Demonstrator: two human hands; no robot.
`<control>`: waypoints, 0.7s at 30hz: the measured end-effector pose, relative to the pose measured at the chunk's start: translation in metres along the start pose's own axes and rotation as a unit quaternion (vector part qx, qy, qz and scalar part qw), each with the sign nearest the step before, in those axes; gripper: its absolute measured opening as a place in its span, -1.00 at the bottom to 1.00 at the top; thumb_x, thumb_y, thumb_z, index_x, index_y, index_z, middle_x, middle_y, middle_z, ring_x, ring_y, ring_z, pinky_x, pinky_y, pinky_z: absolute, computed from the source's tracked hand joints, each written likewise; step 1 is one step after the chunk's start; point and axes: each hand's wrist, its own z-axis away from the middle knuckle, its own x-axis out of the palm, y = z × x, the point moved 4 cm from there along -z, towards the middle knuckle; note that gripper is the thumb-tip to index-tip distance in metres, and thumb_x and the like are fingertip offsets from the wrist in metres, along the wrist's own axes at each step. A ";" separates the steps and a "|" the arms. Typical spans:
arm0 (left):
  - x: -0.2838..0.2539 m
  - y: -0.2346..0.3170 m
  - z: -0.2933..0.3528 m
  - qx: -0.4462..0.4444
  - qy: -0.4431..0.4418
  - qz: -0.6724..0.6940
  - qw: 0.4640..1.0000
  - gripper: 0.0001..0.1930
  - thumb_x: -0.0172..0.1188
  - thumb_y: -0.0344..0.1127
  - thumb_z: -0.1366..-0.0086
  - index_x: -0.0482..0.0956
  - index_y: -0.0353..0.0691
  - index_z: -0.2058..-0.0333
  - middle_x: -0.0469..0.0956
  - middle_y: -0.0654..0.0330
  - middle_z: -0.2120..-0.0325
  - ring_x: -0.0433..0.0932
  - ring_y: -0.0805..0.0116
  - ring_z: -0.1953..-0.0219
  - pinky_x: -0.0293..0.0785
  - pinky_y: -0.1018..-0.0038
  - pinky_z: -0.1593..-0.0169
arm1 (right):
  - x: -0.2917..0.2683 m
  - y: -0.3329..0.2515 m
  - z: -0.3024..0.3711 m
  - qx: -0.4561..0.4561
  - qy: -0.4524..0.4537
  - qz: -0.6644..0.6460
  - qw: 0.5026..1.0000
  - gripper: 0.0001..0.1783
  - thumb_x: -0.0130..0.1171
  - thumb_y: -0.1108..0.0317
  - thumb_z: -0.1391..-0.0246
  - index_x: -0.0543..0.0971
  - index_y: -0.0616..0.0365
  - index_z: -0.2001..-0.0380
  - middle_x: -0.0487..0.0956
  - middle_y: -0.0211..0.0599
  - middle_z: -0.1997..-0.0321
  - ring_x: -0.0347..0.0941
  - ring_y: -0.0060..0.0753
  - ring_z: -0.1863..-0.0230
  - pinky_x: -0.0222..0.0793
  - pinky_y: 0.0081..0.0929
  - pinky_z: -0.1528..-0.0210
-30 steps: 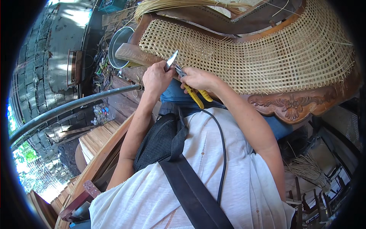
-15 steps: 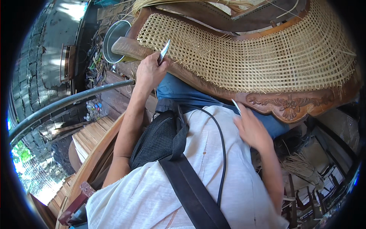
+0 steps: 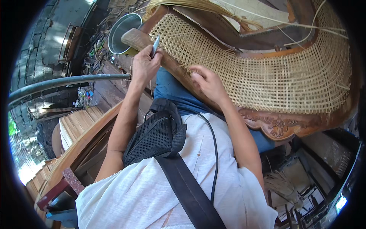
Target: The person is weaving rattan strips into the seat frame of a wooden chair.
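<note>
A carved wooden chair frame (image 3: 276, 124) with a woven cane panel (image 3: 267, 82) lies across my lap. My left hand (image 3: 146, 65) is closed around a knife with a short, pointed, shiny blade (image 3: 155, 46), which points up beside the left end of the panel. The knife's handle is hidden in the fist. My right hand (image 3: 207, 83) is at the near edge of the weave, its fingers curled together over the cane by the wooden rail (image 3: 173, 68). What these fingers hold, if anything, is hidden.
A metal bucket (image 3: 121, 34) stands beyond the frame's left end. Loose cane strands (image 3: 187, 4) lie along the far side. A curved metal pipe (image 3: 72, 79) reaches in from the left, above stacked wooden pieces (image 3: 82, 126). Chair parts (image 3: 305, 194) crowd the lower right.
My right hand has moved up and left from the carved rail to the weave's near edge. The light, pointed thing it held no longer shows. My left hand still grips the knife.
</note>
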 end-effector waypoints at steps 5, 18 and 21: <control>0.007 -0.007 0.007 -0.007 0.040 0.002 0.999 -0.68 0.18 -0.11 -0.26 0.49 -0.28 0.47 0.50 -0.09 0.59 0.53 -0.08 0.49 0.41 0.17 0.36 | 0.026 0.010 -0.060 -0.030 -0.082 0.048 0.995 -0.79 0.17 0.33 -0.20 0.60 0.21 0.17 0.60 -0.36 0.46 0.51 -0.60 0.45 0.46 -0.55 0.36; 0.005 -0.008 0.006 -0.003 0.029 0.016 0.999 -0.67 0.20 -0.13 -0.26 0.44 -0.30 0.50 0.48 -0.10 0.59 0.52 -0.09 0.48 0.40 0.19 0.37 | 0.022 0.018 -0.079 0.175 -0.107 -0.108 0.973 -0.85 0.28 0.41 -0.09 0.52 0.24 0.38 0.60 -0.29 0.54 0.55 -0.50 0.58 0.53 -0.50 0.54; 0.001 0.001 0.008 -0.001 0.033 0.007 0.999 -0.67 0.20 -0.13 -0.26 0.45 -0.30 0.50 0.48 -0.10 0.58 0.53 -0.09 0.46 0.41 0.19 0.35 | 0.020 0.018 -0.082 0.186 -0.122 -0.107 0.969 -0.83 0.30 0.41 -0.08 0.50 0.23 0.39 0.60 -0.29 0.54 0.54 -0.50 0.58 0.55 -0.49 0.55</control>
